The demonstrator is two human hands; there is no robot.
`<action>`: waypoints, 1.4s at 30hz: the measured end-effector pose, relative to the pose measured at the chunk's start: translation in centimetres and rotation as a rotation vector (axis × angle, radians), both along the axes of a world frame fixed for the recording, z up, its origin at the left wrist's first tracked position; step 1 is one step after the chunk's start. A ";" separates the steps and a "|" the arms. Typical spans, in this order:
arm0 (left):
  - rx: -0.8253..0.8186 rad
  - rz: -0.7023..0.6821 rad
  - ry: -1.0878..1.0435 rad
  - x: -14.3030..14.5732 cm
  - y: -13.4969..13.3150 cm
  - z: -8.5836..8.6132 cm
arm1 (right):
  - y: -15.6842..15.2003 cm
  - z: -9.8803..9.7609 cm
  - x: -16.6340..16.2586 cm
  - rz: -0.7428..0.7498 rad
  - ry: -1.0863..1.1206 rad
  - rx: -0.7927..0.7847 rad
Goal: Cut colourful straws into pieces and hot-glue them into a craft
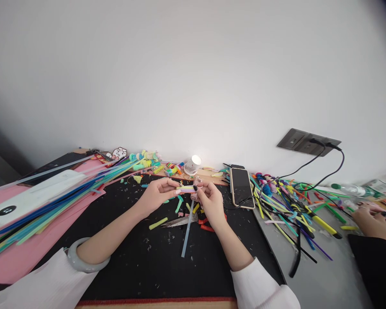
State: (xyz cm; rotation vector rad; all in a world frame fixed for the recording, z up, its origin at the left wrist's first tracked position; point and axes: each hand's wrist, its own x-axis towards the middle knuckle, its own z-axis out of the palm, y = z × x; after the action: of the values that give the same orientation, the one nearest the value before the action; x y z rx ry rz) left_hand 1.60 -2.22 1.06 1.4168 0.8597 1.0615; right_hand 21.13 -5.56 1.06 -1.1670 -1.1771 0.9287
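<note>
Between my two hands is a short fuzzy pipe cleaner bundle, yellow along the top and lilac below, held level above the black mat. My left hand pinches its left end. The right end is between the thumb and fingers of my right hand. A pale blue stick lies below, its upper end near my right fingers. Scissors with red handles rest on the mat under my hands, their grips partly behind my right wrist. Short yellow and green pipe cleaner pieces lie around them.
A white paper cup stands by the wall. A phone lies to its right, near tangled pipe cleaners and yellow-black pliers. Long pipe cleaners cover pink sheets at left. Another person's hand is at far right.
</note>
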 end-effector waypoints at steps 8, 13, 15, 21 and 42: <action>-0.047 0.020 0.000 0.0 0.0 -0.1 | -0.3 0.8 -0.2 0.033 0.019 0.001; -0.057 -0.003 -0.016 0.1 -0.1 -0.1 | -0.3 0.6 -0.4 0.155 0.041 -0.066; -0.041 -0.001 -0.018 0.1 0.0 -0.2 | -0.2 0.5 -0.4 0.179 0.048 -0.087; -0.042 -0.013 -0.025 0.0 0.0 -0.1 | 0.0 0.2 -0.4 0.128 0.053 -0.073; 0.542 -0.023 0.508 -0.1 -0.6 0.3 | -0.6 0.3 -0.4 0.148 -0.433 0.134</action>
State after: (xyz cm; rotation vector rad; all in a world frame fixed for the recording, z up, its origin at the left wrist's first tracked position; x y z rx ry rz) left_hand 1.49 -2.80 1.39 2.2097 0.9433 0.9690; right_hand 20.70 -6.14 1.38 -1.2179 -1.6672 0.7091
